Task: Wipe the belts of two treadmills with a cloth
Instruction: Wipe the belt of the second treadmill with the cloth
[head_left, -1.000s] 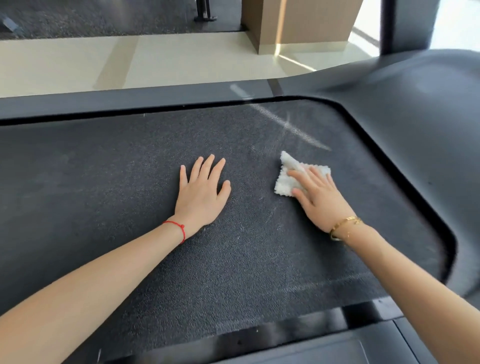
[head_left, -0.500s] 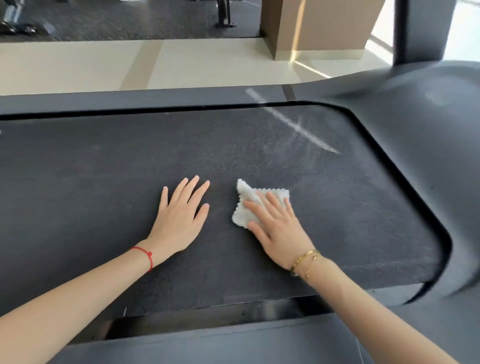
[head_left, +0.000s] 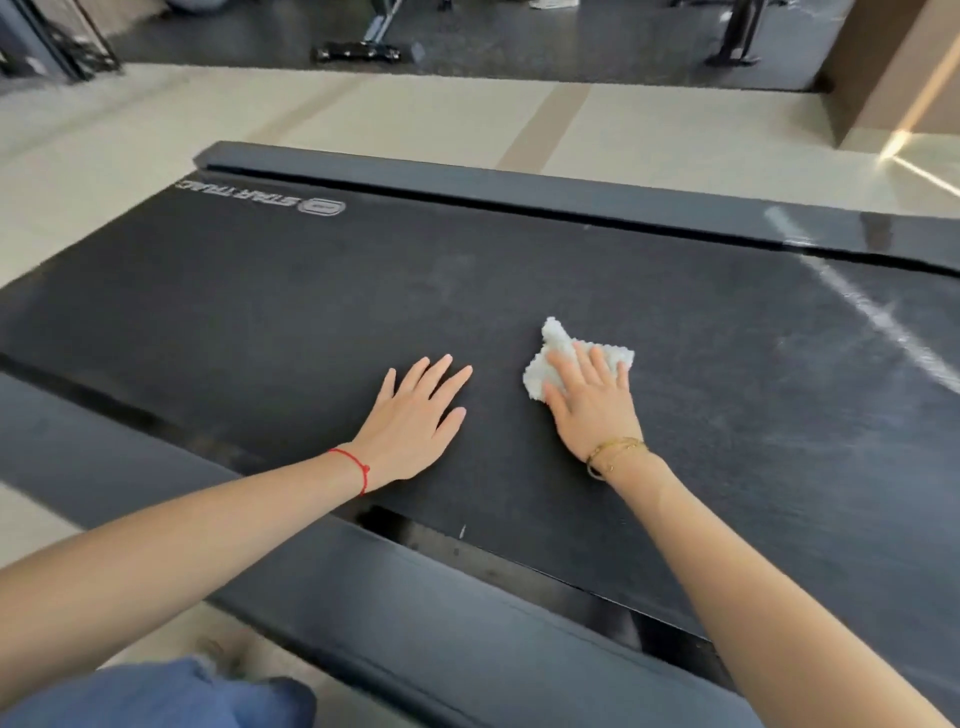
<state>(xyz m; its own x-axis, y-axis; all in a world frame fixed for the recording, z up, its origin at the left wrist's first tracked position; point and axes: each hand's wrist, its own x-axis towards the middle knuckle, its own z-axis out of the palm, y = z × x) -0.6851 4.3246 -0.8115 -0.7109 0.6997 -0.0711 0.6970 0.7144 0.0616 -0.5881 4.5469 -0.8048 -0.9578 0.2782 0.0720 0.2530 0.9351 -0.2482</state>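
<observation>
The wide black textured treadmill belt (head_left: 260, 322) could slip under leaning weight. The left hand (head_left: 415, 415) lies flat, fingers spread. The right hand (head_left: 589, 402) presses the small white fluffy cloth (head_left: 550, 358) mid-belt with straight fingers; it may bunch.

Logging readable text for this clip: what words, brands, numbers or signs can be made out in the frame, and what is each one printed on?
"STAR TRAC", with an oval logo mark beside it: printed in pale letters on the treadmill belt, far left corner, upside down from this view.
No other text is visible: none on the cloth, the side rails or the gear in the background.
</observation>
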